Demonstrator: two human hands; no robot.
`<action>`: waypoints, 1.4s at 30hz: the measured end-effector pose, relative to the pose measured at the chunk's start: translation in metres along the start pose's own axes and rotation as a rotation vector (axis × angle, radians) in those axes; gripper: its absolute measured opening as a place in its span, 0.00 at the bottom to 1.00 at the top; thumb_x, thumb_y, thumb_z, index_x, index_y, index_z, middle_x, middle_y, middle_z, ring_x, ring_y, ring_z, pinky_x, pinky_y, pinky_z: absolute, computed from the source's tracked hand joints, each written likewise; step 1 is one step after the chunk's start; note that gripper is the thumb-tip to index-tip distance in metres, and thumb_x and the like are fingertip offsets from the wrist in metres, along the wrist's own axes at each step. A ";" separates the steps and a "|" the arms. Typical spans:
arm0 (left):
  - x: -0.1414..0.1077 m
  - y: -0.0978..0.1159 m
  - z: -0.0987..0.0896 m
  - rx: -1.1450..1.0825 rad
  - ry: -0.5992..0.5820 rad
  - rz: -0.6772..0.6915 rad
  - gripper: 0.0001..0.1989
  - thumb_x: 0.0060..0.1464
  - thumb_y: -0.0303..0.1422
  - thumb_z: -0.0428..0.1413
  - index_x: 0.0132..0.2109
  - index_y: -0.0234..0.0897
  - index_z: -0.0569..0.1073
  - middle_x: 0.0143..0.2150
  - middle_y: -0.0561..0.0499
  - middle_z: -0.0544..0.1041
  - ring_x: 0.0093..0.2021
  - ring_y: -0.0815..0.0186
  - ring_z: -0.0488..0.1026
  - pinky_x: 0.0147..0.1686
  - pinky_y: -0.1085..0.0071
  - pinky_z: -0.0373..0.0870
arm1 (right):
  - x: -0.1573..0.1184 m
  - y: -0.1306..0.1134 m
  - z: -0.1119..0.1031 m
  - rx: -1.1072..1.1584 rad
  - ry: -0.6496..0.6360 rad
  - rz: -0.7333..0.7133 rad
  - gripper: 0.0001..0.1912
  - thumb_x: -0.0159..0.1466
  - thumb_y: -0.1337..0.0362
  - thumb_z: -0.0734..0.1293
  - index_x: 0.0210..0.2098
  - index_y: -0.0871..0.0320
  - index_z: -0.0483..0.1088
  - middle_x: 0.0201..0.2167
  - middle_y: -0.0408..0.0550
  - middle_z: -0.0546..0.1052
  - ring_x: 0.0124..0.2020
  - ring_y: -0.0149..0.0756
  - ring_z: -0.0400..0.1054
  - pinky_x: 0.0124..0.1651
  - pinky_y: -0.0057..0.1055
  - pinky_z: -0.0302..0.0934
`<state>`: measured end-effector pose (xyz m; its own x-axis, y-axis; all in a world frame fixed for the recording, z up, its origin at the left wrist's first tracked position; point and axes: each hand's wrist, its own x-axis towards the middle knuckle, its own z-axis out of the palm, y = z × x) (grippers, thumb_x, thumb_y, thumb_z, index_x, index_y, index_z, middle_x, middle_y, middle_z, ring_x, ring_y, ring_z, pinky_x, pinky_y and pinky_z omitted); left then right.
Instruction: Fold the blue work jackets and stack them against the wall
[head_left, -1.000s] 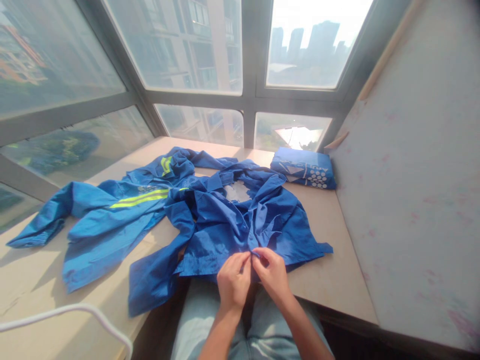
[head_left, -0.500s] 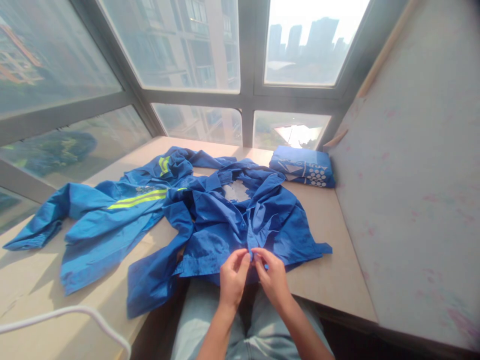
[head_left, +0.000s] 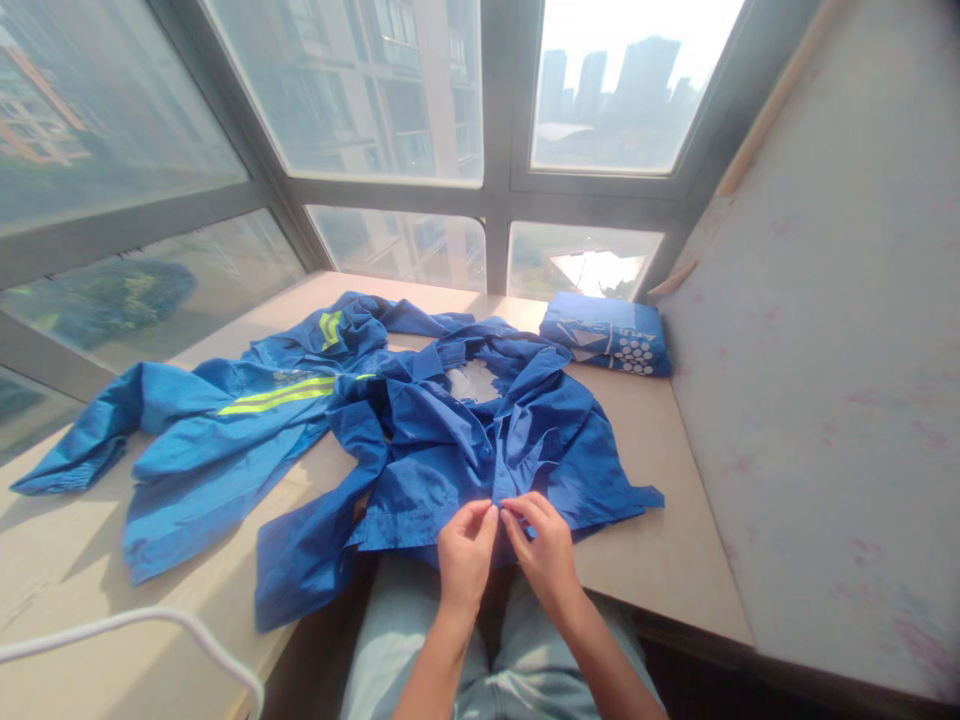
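Fingers: both hands pinch the near front edge of the blue work jacket (head_left: 480,440); thumb and forefinger of each are closed on the cloth, tips almost meeting at the placket.
Hidden: what lies between the fingertips is too small to tell, button or snap; the jacket's hem hangs off the surface edge behind the hands.
Cut off: both forearms leave the bottom of the view; a white curved tube (head_left: 150,630) runs off at lower left.
Jacket: crumpled on the tan surface (head_left: 660,560), near the person, collar side away.
Second jacket: a blue jacket with yellow reflective stripes (head_left: 225,420) sprawls to the left, overlapping the first, one sleeve reaching the surface's left edge.
Folded garment: a blue folded piece with white print (head_left: 607,335) sits at the far right corner, apart from the jackets, by the window (head_left: 420,90).
Left hand (head_left: 465,550): palm turned inward, wrist bent up over the lap.
Right hand (head_left: 547,550): mirrors it, knuckles up, just beside the left.
Lap: pale jeans (head_left: 397,650) show below the surface edge.
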<state>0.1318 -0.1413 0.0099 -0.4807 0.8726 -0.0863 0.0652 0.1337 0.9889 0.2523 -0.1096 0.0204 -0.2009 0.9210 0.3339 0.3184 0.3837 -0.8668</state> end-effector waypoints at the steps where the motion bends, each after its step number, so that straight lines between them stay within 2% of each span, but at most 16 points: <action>1: -0.001 0.001 0.000 0.039 0.003 0.026 0.13 0.54 0.41 0.59 0.38 0.35 0.80 0.35 0.46 0.83 0.35 0.59 0.80 0.40 0.65 0.78 | 0.000 0.001 0.000 -0.020 0.005 -0.012 0.08 0.68 0.64 0.63 0.39 0.55 0.76 0.33 0.48 0.76 0.34 0.35 0.71 0.38 0.29 0.67; 5: -0.002 0.006 -0.002 0.186 0.012 0.153 0.11 0.55 0.39 0.58 0.38 0.38 0.81 0.36 0.46 0.83 0.35 0.59 0.80 0.40 0.64 0.77 | 0.004 0.002 -0.003 -0.090 0.000 -0.049 0.08 0.68 0.66 0.64 0.34 0.55 0.74 0.30 0.46 0.75 0.32 0.35 0.69 0.37 0.29 0.65; 8: -0.001 0.006 -0.002 0.175 0.017 0.147 0.11 0.55 0.39 0.59 0.37 0.38 0.82 0.36 0.46 0.83 0.35 0.60 0.80 0.41 0.65 0.77 | 0.006 0.002 -0.004 -0.145 0.028 -0.097 0.08 0.68 0.66 0.64 0.34 0.54 0.73 0.31 0.46 0.76 0.33 0.36 0.69 0.38 0.30 0.64; 10: 0.000 0.006 -0.001 0.075 0.009 0.060 0.11 0.52 0.40 0.61 0.37 0.37 0.82 0.34 0.46 0.83 0.34 0.60 0.79 0.40 0.66 0.76 | 0.006 0.002 -0.003 -0.171 0.076 -0.133 0.08 0.68 0.67 0.64 0.34 0.54 0.74 0.31 0.47 0.76 0.35 0.37 0.69 0.39 0.31 0.64; 14: 0.000 0.006 0.004 -0.256 0.007 -0.227 0.16 0.45 0.41 0.66 0.36 0.33 0.81 0.31 0.46 0.82 0.29 0.65 0.77 0.32 0.71 0.74 | 0.003 0.001 0.003 -0.109 0.143 -0.133 0.09 0.68 0.66 0.64 0.35 0.54 0.75 0.33 0.48 0.77 0.36 0.37 0.70 0.41 0.32 0.65; 16: 0.000 0.008 0.007 -0.383 0.019 -0.337 0.18 0.41 0.41 0.69 0.36 0.32 0.81 0.31 0.47 0.82 0.27 0.67 0.76 0.31 0.73 0.73 | 0.001 0.000 0.007 -0.018 0.158 -0.042 0.09 0.68 0.64 0.63 0.35 0.55 0.76 0.32 0.48 0.77 0.35 0.36 0.71 0.39 0.31 0.65; 18: -0.001 0.007 0.008 -0.436 0.045 -0.368 0.19 0.39 0.40 0.70 0.36 0.31 0.80 0.32 0.46 0.82 0.28 0.68 0.76 0.31 0.73 0.73 | 0.000 -0.001 0.012 0.082 0.157 0.111 0.10 0.68 0.61 0.64 0.33 0.55 0.76 0.32 0.48 0.77 0.34 0.36 0.71 0.37 0.30 0.65; 21: -0.002 0.002 0.008 -0.360 0.087 -0.277 0.18 0.42 0.40 0.69 0.37 0.32 0.80 0.33 0.46 0.82 0.32 0.65 0.77 0.35 0.71 0.75 | 0.002 0.000 0.016 0.212 0.101 0.352 0.12 0.65 0.57 0.65 0.32 0.57 0.76 0.31 0.47 0.77 0.33 0.36 0.71 0.35 0.29 0.63; 24: -0.003 -0.007 0.005 -0.179 0.084 -0.137 0.16 0.47 0.41 0.66 0.39 0.33 0.80 0.35 0.46 0.82 0.35 0.62 0.78 0.39 0.68 0.76 | 0.009 0.003 0.015 0.352 0.025 0.512 0.13 0.60 0.54 0.68 0.30 0.58 0.75 0.27 0.45 0.75 0.30 0.35 0.68 0.34 0.29 0.61; 29: -0.002 -0.008 -0.003 0.084 0.007 0.112 0.12 0.56 0.41 0.59 0.39 0.36 0.80 0.36 0.47 0.82 0.36 0.62 0.79 0.40 0.67 0.76 | 0.023 0.001 0.004 0.608 -0.106 0.690 0.15 0.52 0.52 0.72 0.25 0.58 0.71 0.21 0.40 0.68 0.24 0.30 0.60 0.28 0.26 0.54; 32: -0.001 0.000 -0.007 0.230 -0.031 0.269 0.10 0.59 0.38 0.57 0.39 0.38 0.79 0.36 0.49 0.82 0.36 0.63 0.79 0.41 0.67 0.76 | 0.026 0.001 -0.004 0.650 -0.175 0.738 0.14 0.51 0.53 0.72 0.25 0.58 0.71 0.20 0.39 0.67 0.23 0.28 0.58 0.28 0.26 0.54; 35: -0.001 0.005 -0.008 0.357 -0.063 0.343 0.08 0.59 0.36 0.56 0.39 0.39 0.79 0.36 0.49 0.81 0.35 0.63 0.78 0.39 0.68 0.75 | 0.025 0.007 -0.009 0.550 -0.211 0.699 0.14 0.52 0.53 0.71 0.25 0.57 0.70 0.21 0.40 0.68 0.23 0.29 0.60 0.29 0.26 0.55; 38: -0.003 0.003 -0.004 0.442 -0.124 0.320 0.08 0.60 0.35 0.54 0.40 0.39 0.77 0.35 0.50 0.81 0.34 0.64 0.78 0.38 0.69 0.75 | 0.028 0.016 -0.014 0.369 -0.227 0.526 0.15 0.56 0.51 0.69 0.26 0.57 0.72 0.23 0.43 0.73 0.27 0.33 0.65 0.32 0.29 0.59; 42: -0.008 -0.001 0.003 0.597 -0.323 0.355 0.07 0.61 0.33 0.53 0.40 0.39 0.76 0.36 0.48 0.80 0.37 0.61 0.78 0.38 0.68 0.73 | 0.044 0.024 -0.017 0.140 -0.136 0.310 0.15 0.63 0.52 0.64 0.36 0.56 0.77 0.36 0.49 0.79 0.38 0.39 0.72 0.42 0.31 0.64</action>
<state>0.1383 -0.1472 0.0096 -0.0696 0.9923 0.1025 0.6734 -0.0291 0.7387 0.2667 -0.0589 0.0208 -0.2391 0.9710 0.0029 0.2559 0.0659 -0.9645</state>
